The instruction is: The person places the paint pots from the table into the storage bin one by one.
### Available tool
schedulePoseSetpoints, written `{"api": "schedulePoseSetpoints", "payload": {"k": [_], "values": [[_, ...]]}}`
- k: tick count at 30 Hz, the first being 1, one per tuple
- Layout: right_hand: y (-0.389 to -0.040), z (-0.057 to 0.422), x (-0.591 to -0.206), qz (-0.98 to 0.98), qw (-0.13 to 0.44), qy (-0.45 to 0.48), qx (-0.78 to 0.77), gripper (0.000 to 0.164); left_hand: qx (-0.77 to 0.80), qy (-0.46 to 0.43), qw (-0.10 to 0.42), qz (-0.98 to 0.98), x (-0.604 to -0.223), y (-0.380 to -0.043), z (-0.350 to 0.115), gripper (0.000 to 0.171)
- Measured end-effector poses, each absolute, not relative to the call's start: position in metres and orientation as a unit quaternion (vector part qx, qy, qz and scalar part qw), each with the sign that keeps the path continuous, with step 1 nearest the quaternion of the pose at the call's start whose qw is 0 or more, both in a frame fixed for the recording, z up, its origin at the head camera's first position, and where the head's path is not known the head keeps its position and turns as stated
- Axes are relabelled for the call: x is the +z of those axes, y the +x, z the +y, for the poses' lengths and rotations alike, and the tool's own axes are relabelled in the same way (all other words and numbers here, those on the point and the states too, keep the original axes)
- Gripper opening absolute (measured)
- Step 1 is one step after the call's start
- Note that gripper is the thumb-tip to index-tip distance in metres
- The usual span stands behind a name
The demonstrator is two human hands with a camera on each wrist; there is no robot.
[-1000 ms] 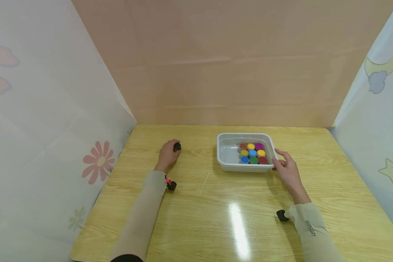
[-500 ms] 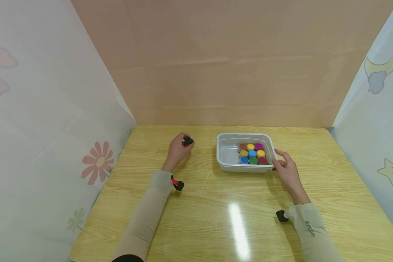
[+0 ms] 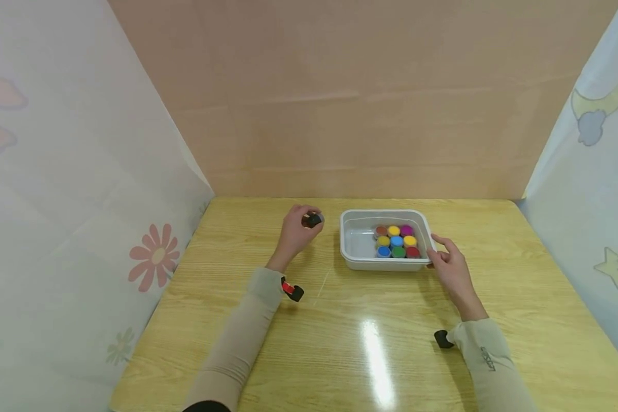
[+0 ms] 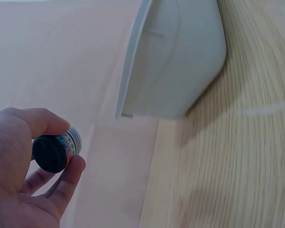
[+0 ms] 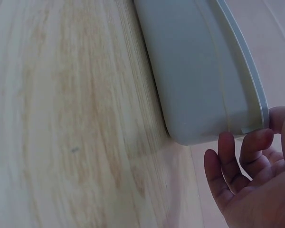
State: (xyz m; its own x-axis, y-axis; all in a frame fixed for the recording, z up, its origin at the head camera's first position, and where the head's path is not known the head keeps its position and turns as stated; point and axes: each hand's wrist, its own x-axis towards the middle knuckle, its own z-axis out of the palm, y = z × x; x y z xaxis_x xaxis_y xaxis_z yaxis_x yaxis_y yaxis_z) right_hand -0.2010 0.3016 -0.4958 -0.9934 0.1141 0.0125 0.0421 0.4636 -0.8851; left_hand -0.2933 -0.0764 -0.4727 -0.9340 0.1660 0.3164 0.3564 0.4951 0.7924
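A small jar with a black end (image 3: pixel 313 220) is pinched between the thumb and fingers of my left hand (image 3: pixel 290 236), raised just left of the white plastic tub (image 3: pixel 359 245). The left wrist view shows printing on the side of the jar (image 4: pixel 70 142). My right hand (image 3: pixel 453 274) grips the tub's rim at its right side. In the right wrist view, fingertips (image 5: pixel 225 142) reach under the rim beside the tub's outer wall (image 5: pixel 190 71). Several small colour-topped jars (image 3: pixel 396 241) stand in rows in the tub's right part; its left part shows bare bottom.
A wood-grain table (image 3: pixel 329 343) carries the tub near its back edge. An upright brown sheet (image 3: pixel 371 114) stands behind. Patterned white sheets (image 3: pixel 82 171) rise on the left and right. Black wrist cameras (image 3: pixel 444 339) stick out from both sleeves.
My left hand has moved right and slightly away from me with the black-ended jar, approaching the tub. The right hand and the tub have stayed in place.
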Motion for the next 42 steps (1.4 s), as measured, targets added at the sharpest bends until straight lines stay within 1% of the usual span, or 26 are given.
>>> {"api": "schedulePoseSetpoints", "payload": {"k": [8, 16, 29, 42], "values": [[-0.203, 0.301, -0.499, -0.855, 0.035, -0.047, 0.516, 0.057, -0.512, -0.177, 0.108, -0.834, -0.470, -0.292, -0.063, 0.031], [-0.203, 0.302, -0.498, -0.856, 0.037, -0.053, 0.513, 0.057, -0.514, -0.220, 0.125, -0.820, -0.464, -0.292, -0.047, 0.032], [-0.200, 0.301, -0.494, -0.853, 0.031, -0.055, 0.518, 0.057, -0.511, -0.249, 0.098, -0.817, -0.464, -0.291, -0.031, 0.031], [-0.200, 0.303, -0.495, -0.849, 0.040, -0.046, 0.524, 0.056, -0.512, -0.244, 0.072, -0.820, -0.464, -0.294, -0.015, 0.033]]}}
